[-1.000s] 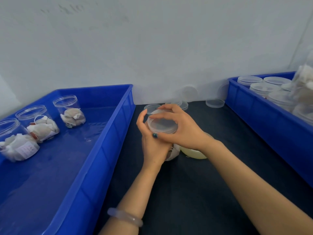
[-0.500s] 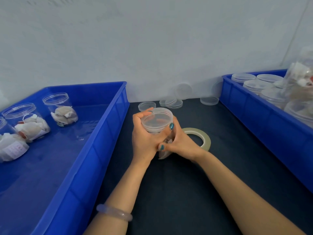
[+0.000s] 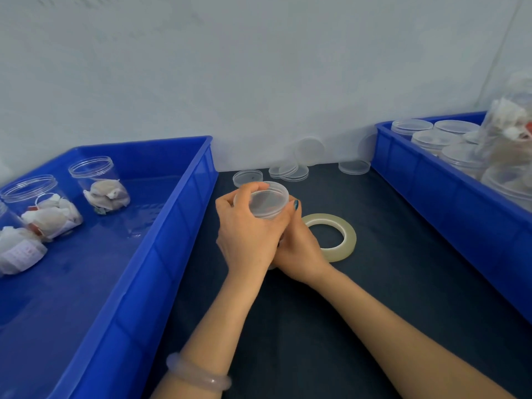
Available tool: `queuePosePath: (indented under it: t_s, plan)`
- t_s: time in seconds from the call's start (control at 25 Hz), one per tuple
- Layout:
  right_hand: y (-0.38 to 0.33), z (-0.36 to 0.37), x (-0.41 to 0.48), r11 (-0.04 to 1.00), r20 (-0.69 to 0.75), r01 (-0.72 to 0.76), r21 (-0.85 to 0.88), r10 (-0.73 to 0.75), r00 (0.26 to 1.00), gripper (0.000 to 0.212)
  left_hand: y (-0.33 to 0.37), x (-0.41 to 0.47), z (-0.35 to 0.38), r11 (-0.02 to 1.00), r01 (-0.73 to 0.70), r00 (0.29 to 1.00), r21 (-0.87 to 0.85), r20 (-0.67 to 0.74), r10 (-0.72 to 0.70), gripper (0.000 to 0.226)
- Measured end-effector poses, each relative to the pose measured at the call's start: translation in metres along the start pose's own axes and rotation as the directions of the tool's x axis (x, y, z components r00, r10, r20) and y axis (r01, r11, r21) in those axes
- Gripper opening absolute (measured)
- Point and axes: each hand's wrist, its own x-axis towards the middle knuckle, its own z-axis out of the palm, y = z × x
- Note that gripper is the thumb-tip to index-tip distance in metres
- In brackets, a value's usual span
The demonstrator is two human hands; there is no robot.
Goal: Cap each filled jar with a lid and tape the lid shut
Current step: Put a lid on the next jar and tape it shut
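A clear plastic jar stands on the dark table between the two blue bins, with a clear lid (image 3: 266, 201) on top of it. My left hand (image 3: 244, 231) curls round the lid and the jar's upper part. My right hand (image 3: 296, 249) grips the jar lower down from the right side, and most of the jar body is hidden behind both hands. A roll of clear tape (image 3: 334, 237) lies flat on the table just right of my right hand.
The left blue bin (image 3: 161, 254) holds three open jars (image 3: 99, 185) with tea bags. The right blue bin (image 3: 449, 203) holds several capped jars (image 3: 457, 131). Spare lids (image 3: 290, 171) lie at the table's back, one leaning on the white wall.
My right hand came off the lid's top and dropped to the jar's side. My left hand rose to wrap the lid. The tape roll came into full view.
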Motion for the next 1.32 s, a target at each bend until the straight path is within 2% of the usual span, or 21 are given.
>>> queuePosePath:
  t_s: [0.08,0.2,0.28,0.32,0.4,0.48,0.52,0.68,0.76,0.88,1.0,1.08,1.12,1.2,1.32]
  plan:
    - [-0.006,0.007,-0.004,0.992,-0.061,0.005,-0.128,-0.013,0.998,0.085,0.0,0.002,-0.005,0.999,0.009,0.999,0.042,0.034,-0.011,0.056]
    - [-0.009,0.02,-0.008,0.929,-0.156,0.052,-0.366,-0.117,0.981,0.082,-0.002,0.005,-0.016,0.995,0.016,0.998,0.094,0.058,-0.022,0.06]
    - [-0.01,0.023,-0.01,0.903,-0.169,0.081,-0.422,-0.166,0.972,0.085,-0.004,0.003,-0.02,0.996,-0.001,0.998,0.094,0.061,-0.005,0.063]
    - [-0.011,0.021,-0.011,0.914,-0.168,0.089,-0.395,-0.167,0.972,0.089,-0.005,0.002,-0.021,0.998,-0.007,0.998,0.065,0.065,0.003,0.06]
    - [-0.012,0.01,-0.01,0.971,-0.117,0.087,-0.221,-0.115,0.987,0.094,-0.006,0.003,-0.024,0.999,-0.012,0.996,-0.043,0.093,0.016,0.049]
    - [-0.012,-0.01,-0.005,0.998,0.045,0.053,0.023,-0.054,0.998,0.089,-0.006,0.008,-0.027,0.987,0.013,0.986,-0.162,0.165,0.014,0.047]
    - [-0.011,-0.02,-0.002,0.991,0.134,0.025,0.131,-0.042,0.99,0.081,-0.005,0.01,-0.029,0.974,0.05,0.976,-0.221,0.217,-0.001,0.053]
    - [-0.015,-0.042,0.005,0.871,0.431,-0.177,0.458,-0.043,0.901,0.05,-0.002,0.016,-0.036,0.835,0.293,0.906,-0.466,0.415,-0.087,0.097]
    - [-0.015,-0.044,0.004,0.803,0.496,-0.242,0.544,-0.075,0.865,0.05,-0.002,0.014,-0.038,0.782,0.327,0.888,-0.53,0.455,-0.063,0.103]
    - [-0.01,-0.05,0.002,0.779,0.543,-0.285,0.558,-0.083,0.836,0.066,-0.005,0.011,-0.039,0.772,0.305,0.871,-0.559,0.492,0.012,0.095]
    - [-0.012,-0.054,0.0,0.803,0.594,-0.318,0.504,-0.055,0.802,0.083,-0.009,0.008,-0.037,0.759,0.315,0.856,-0.57,0.516,0.032,0.091]
    - [-0.015,-0.054,0.002,0.851,0.574,-0.317,0.418,0.023,0.819,0.075,-0.007,0.008,-0.034,0.707,0.39,0.85,-0.59,0.526,-0.03,0.107]
    - [-0.017,-0.054,0.002,0.896,0.539,-0.275,0.349,0.048,0.841,0.065,-0.007,0.01,-0.033,0.692,0.396,0.862,-0.603,0.505,-0.054,0.111]
    - [-0.015,-0.059,0.002,0.984,0.421,-0.107,0.144,0.037,0.906,0.054,-0.009,0.015,-0.032,0.722,0.334,0.906,-0.605,0.418,-0.069,0.107]
    - [0.001,-0.087,-0.004,0.987,0.265,0.016,-0.161,0.027,0.964,0.05,-0.014,0.019,-0.028,0.822,0.202,0.95,-0.532,0.309,-0.033,0.098]
